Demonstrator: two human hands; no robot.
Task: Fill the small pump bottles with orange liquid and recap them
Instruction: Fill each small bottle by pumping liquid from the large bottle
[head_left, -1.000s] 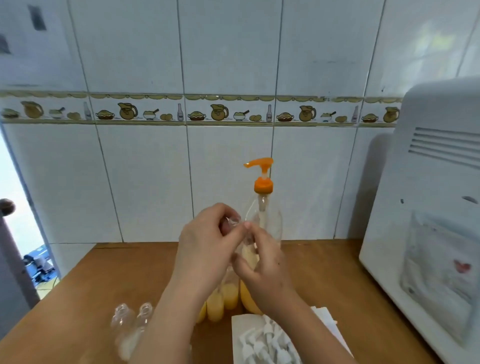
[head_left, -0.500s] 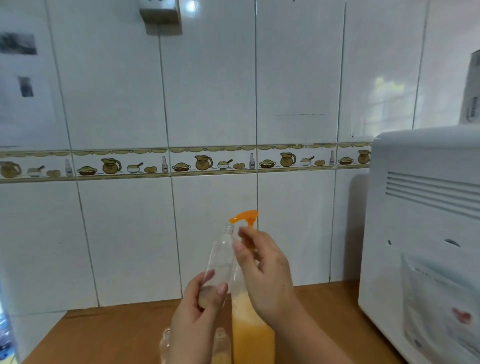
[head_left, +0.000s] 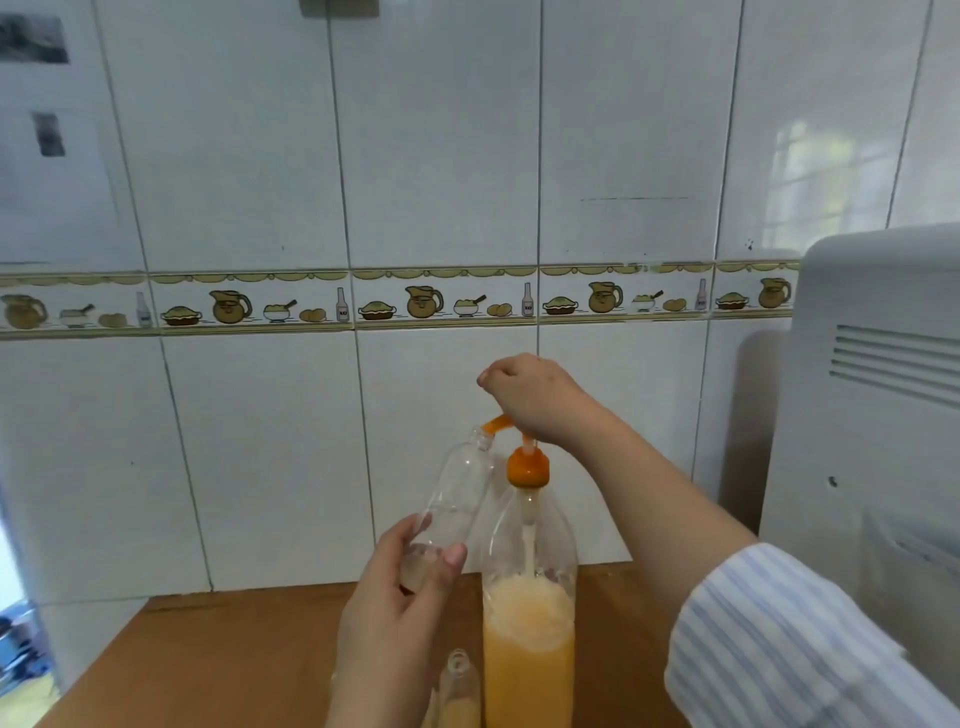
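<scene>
My left hand (head_left: 389, 623) grips the lower end of a small clear bottle (head_left: 457, 493) and holds it tilted, its open neck touching the orange spout (head_left: 496, 423) of a pump. The pump sits on a large clear bottle (head_left: 527, 649) about half full of orange liquid, standing on the wooden table (head_left: 208, 665). My right hand (head_left: 535, 400) lies on top of the pump head with its fingers curled over it. The small bottle looks nearly empty. Another small uncapped bottle (head_left: 458, 691) holding orange liquid stands at the bottom edge beside the large one.
A white appliance (head_left: 883, 415) with vent slots fills the right side, close to my right sleeve. A tiled wall (head_left: 415, 182) stands right behind the table. The table's near part is out of view.
My right hand moved up from beside the spout onto the pump head. My left hand brought the small bottle's neck against the spout. The view shifted slightly.
</scene>
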